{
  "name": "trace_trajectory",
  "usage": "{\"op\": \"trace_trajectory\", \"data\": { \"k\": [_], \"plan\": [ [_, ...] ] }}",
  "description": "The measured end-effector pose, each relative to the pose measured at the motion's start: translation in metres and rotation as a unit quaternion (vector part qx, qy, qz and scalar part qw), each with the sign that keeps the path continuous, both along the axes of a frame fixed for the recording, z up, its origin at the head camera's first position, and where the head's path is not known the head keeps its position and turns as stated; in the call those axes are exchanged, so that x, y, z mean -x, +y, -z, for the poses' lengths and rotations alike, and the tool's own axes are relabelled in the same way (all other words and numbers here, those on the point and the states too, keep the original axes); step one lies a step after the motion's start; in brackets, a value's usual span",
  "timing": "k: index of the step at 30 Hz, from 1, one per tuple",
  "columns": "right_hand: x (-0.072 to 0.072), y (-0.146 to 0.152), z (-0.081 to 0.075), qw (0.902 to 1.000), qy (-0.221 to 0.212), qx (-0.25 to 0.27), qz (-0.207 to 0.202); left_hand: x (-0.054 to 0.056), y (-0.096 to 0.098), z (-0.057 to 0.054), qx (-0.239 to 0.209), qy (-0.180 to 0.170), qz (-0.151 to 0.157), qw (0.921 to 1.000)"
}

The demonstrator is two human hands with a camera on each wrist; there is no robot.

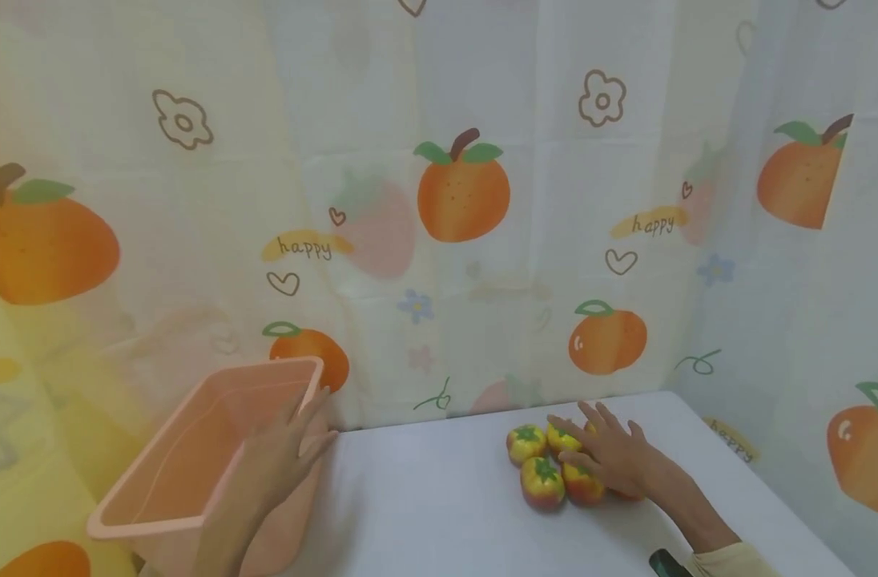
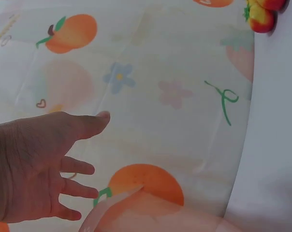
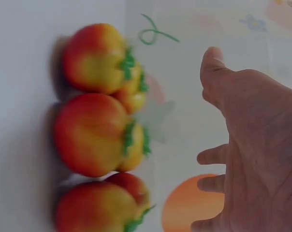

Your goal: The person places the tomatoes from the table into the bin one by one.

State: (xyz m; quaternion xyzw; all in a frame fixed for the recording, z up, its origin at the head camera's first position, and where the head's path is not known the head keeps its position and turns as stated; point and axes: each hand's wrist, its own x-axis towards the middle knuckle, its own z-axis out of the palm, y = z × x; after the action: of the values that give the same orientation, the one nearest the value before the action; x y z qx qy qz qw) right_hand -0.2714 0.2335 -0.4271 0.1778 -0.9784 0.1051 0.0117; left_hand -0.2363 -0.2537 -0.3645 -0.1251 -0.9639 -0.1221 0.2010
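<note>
Red-and-yellow fruits (image 1: pixel 543 484) clustered at the right of the white worktop (image 1: pixel 424 497)
Patterned cloth (image 1: pixel 511 80) behind carries repeated "happy" lettering (image 1: pixel 305 248); pink bin (image 1: pixel 172 449) stands at left, partly hidden by the left hand (image 1: pixel 273 461), fingers apart; right hand (image 1: pixel 615 457), fingers spread wide, is near the fruits and covers some of them in the head view

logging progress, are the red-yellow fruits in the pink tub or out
Out: the red-yellow fruits sit clustered on the white table by the right hand, apart from the pink tub.
</note>
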Motion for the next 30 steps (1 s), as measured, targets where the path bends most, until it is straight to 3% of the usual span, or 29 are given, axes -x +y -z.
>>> {"op": "trace_trajectory", "data": {
  "k": [5,9,14,18,20,26,30],
  "plan": [
    [-0.009,-0.003,0.022,0.9998,-0.009,-0.016,0.008,-0.014,-0.019,0.0,-0.005,0.003,0.004,1.0],
    [-0.017,-0.006,0.038,0.9994,0.003,-0.034,0.004,-0.025,-0.035,0.004,-0.005,-0.005,-0.014,0.9999],
    [-0.024,-0.009,0.051,0.9997,0.016,-0.017,-0.002,-0.037,-0.056,0.011,0.0,0.01,-0.024,0.9997],
    [-0.027,-0.012,0.056,0.9995,0.009,-0.028,-0.007,-0.046,-0.073,0.016,0.0,-0.019,-0.043,0.9989],
    [-0.028,-0.013,0.059,0.999,0.007,-0.042,-0.009,-0.05,-0.082,0.019,0.002,-0.051,-0.058,0.9971],
    [-0.029,-0.014,0.066,0.9971,0.013,-0.075,0.004,-0.053,-0.102,0.035,-0.003,-0.064,-0.05,0.9967],
    [-0.029,-0.015,0.069,0.9967,0.019,-0.079,0.005,-0.053,-0.113,0.048,0.047,-0.071,-0.058,0.9947]
  ]
}}
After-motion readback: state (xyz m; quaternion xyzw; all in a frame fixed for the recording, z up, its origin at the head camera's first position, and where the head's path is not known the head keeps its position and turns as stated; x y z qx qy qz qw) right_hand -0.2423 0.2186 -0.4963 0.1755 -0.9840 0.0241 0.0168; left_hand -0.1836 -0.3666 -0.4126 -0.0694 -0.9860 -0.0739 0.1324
